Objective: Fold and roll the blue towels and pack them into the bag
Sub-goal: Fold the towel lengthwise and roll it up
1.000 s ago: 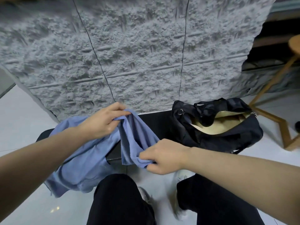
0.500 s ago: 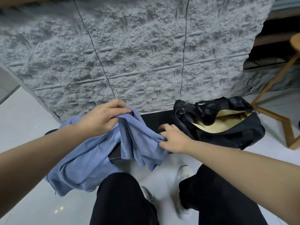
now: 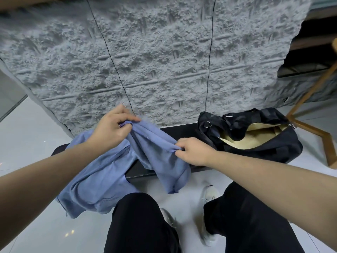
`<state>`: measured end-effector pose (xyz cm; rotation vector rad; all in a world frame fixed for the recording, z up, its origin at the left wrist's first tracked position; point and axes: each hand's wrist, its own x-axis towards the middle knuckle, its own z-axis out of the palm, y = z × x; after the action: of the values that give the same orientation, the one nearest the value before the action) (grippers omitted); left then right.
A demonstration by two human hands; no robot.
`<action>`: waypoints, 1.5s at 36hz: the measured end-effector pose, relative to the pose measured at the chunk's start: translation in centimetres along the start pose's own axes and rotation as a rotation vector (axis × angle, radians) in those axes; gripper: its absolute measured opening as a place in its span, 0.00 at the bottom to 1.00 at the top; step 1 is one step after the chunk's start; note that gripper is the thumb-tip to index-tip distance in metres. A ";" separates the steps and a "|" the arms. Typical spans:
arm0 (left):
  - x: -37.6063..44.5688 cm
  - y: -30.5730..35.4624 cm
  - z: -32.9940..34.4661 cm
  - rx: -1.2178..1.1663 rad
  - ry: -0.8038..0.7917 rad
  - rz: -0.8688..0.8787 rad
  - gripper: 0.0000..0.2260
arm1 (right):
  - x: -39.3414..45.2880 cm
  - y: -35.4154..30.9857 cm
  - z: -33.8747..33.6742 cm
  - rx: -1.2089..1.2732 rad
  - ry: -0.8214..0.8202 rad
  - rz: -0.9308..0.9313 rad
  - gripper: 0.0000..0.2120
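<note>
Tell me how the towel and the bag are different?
The blue towel is held up by the left hand and right hand; the black bag sits untouched. The towel is thin and crumpled; the bag is bulky, unzipped. Both are soft fabric.

Grey textured wall (image 3: 164, 52), black bench (image 3: 182, 130), wooden stool (image 3: 310, 99)

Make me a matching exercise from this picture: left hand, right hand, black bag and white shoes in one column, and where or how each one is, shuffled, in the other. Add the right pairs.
Column one:
1. left hand
2. right hand
3. black bag
4. white shoes

Column two:
A. lies unzipped, pale lining showing
B. on the floor between the dark trouser legs
C. pinches the blue towel on the side nearer the bag
D. grips the towel's upper bunched end

Pairs: 1-D, 2-C, 3-A, 4-B
</note>
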<state>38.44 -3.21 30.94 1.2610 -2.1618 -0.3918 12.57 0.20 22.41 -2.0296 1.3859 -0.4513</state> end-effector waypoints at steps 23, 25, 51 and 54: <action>0.4 5.1 5.1 -0.950 -0.591 -0.639 0.28 | -1.0 -3.0 -2.7 -0.475 0.383 -0.602 0.20; 0.0 5.9 5.5 -0.880 -0.499 -0.596 0.22 | -1.3 -2.9 -2.9 -0.465 0.357 -0.643 0.18; 0.3 3.9 3.1 0.452 -0.545 0.437 0.25 | -1.4 -2.1 -6.6 0.153 0.030 -0.273 0.13; 0.6 3.9 3.1 0.510 -0.558 0.470 0.24 | -1.1 -2.8 -6.6 0.201 -0.030 -0.210 0.09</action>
<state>33.60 -1.84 30.81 0.8911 -3.0810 0.0246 10.09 -0.11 29.26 -2.0134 1.0675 -0.6230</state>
